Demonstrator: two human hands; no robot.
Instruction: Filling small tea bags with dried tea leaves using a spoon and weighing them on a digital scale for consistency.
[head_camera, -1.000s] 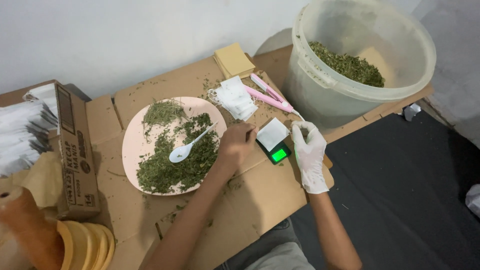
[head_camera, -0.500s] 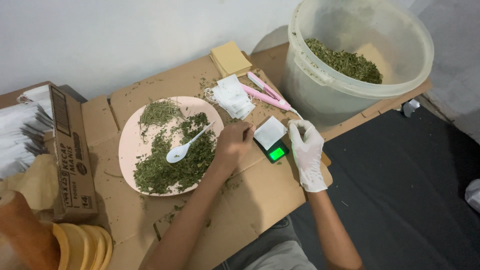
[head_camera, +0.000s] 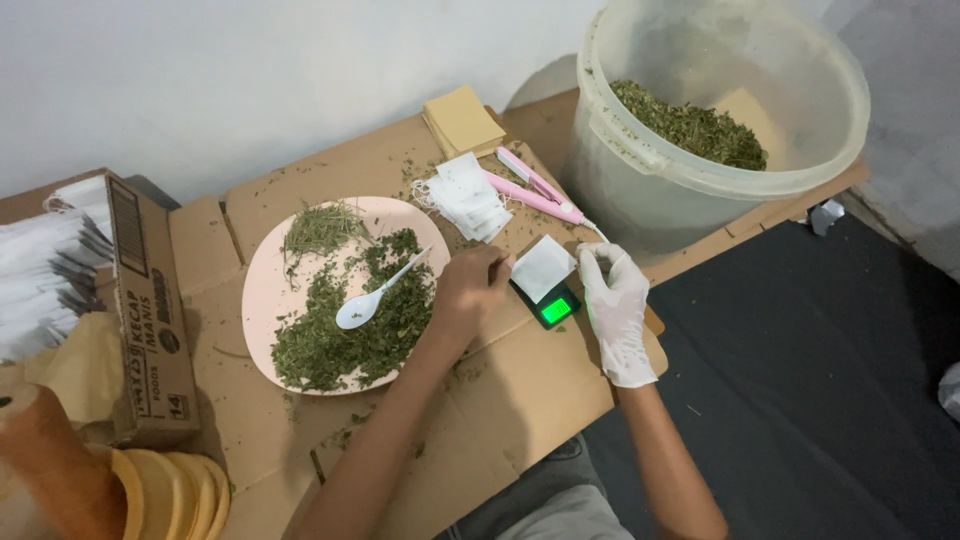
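My bare left hand and white-gloved right hand each pinch an edge of the small white paper sachet over the black pocket scale, frame centre. Left: pink round plate holding dried green herb and a white plastic spoon. Far left: brown cardboard box with a printed side. Upper right: translucent plastic bucket part-filled with herb.

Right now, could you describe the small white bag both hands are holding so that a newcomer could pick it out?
Start at the big translucent bucket of green leaves, then drop to the small scale with the glowing green display. The white bag sits on it, pinched between the bare left hand and gloved right hand, apart from the pile of bags.
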